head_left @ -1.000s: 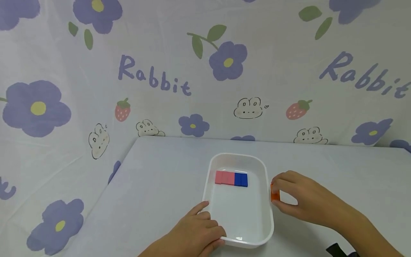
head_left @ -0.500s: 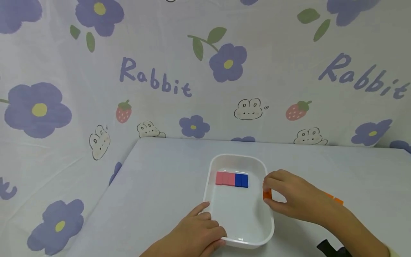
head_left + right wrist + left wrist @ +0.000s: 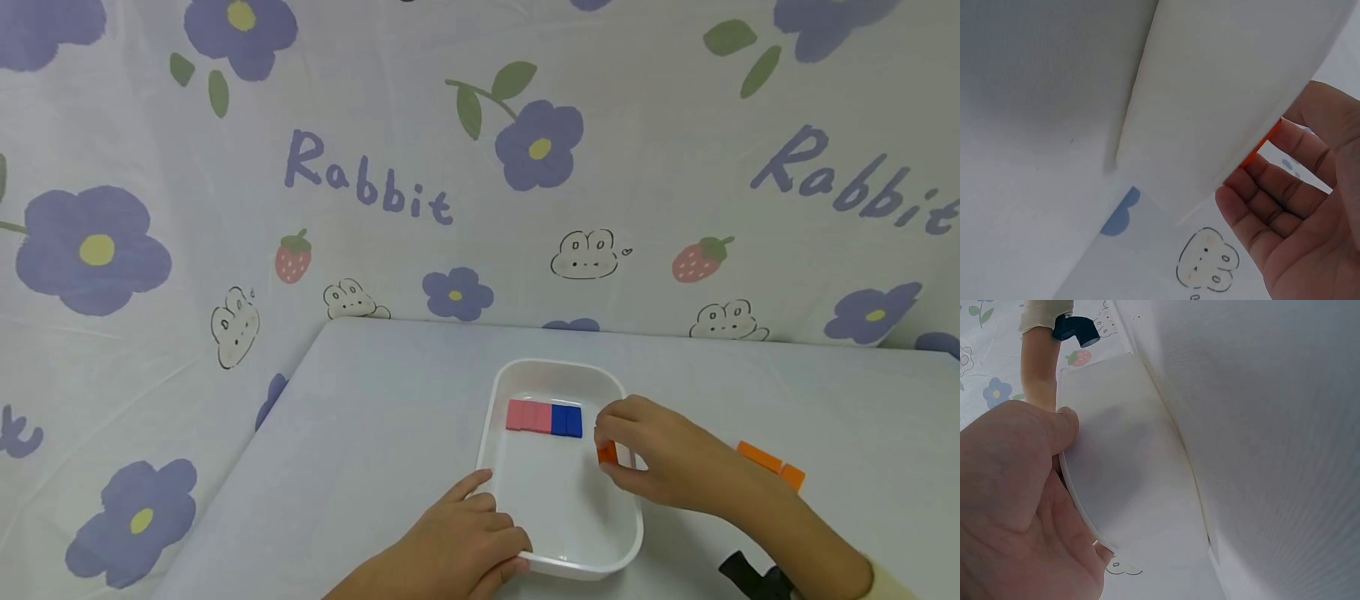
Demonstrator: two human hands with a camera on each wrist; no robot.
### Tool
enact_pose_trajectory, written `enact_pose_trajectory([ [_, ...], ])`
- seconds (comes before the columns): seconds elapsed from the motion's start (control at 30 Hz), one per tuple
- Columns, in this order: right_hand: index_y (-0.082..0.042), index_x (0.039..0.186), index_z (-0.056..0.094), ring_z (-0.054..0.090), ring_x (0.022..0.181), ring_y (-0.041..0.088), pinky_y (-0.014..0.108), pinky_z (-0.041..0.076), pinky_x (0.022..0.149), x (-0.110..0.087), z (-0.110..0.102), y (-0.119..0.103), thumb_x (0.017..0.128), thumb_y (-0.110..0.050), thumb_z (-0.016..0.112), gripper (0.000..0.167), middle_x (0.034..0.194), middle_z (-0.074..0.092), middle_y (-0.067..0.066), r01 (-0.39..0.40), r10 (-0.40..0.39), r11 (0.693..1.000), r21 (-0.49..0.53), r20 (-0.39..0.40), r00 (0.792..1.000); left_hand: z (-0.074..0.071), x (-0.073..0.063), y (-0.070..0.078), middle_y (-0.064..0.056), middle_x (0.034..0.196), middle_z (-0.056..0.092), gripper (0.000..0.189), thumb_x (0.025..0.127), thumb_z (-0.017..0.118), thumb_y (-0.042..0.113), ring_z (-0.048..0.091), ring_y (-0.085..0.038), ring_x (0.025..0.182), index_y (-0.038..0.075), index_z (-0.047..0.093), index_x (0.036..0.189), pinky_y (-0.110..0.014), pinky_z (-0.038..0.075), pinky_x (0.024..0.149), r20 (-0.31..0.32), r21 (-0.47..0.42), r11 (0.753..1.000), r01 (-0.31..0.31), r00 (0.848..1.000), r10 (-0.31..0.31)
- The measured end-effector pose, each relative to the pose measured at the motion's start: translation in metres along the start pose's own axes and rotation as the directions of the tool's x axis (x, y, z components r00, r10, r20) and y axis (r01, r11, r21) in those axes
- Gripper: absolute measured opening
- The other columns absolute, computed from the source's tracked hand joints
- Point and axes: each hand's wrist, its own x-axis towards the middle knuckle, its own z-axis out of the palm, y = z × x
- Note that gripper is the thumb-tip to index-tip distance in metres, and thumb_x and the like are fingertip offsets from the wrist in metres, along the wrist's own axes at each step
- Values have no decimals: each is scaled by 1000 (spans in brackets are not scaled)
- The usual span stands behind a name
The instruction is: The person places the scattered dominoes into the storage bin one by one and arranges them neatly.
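Observation:
A white tray (image 3: pixel 555 508) with raised walls sits on the table. My left hand (image 3: pixel 461 537) grips its near left corner; the left wrist view has the thumb against the outer wall (image 3: pixel 1132 450). Inside, toward the far end, pink blocks (image 3: pixel 528 416) and blue blocks (image 3: pixel 566 421) lie side by side in one row. My right hand (image 3: pixel 660 454) pinches an orange block (image 3: pixel 607 453) between thumb and fingers, just inside the right wall. From the right wrist view, only an orange sliver (image 3: pixel 1263 147) shows past the tray's rim.
Right of the tray, partly behind the right forearm, orange blocks (image 3: pixel 759 457) lie on the white tabletop (image 3: pixel 390 400). A black device (image 3: pixel 746 575) shows by the right forearm. A flowered, rabbit-print cloth (image 3: pixel 630 150) hangs behind the table.
My right hand has carried the orange block leftward from outside the tray's right wall to just inside it. Orange blocks on the table have come into sight. The left hand keeps its grip.

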Motion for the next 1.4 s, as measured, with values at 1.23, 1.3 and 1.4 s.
enact_pose_trajectory([
  [1.23,-20,85,68,50,73,7,24,51,70,45,46,-9,83,-19,82,14,78,55,-13,137,-141,990,39,181,973,2,-2,-2,14,83,64,14,102,58,31,51,-6,76,22,65,96,-49,39,108,-172,148,984,-102,977,127],
  [1.3,-20,85,68,50,73,6,24,51,70,45,47,-10,83,-19,82,14,78,55,-13,143,-147,989,32,178,973,2,-2,-2,14,82,63,14,102,57,31,51,-6,76,22,65,96,-48,39,108,-170,148,984,-100,977,125],
  [1.4,-20,85,69,50,73,6,24,52,71,47,48,-11,82,-20,83,15,79,57,-13,145,-148,989,31,178,973,2,-2,-2,15,82,63,15,102,57,32,50,-6,75,22,65,95,-48,39,108,-173,154,983,-100,977,127],
])
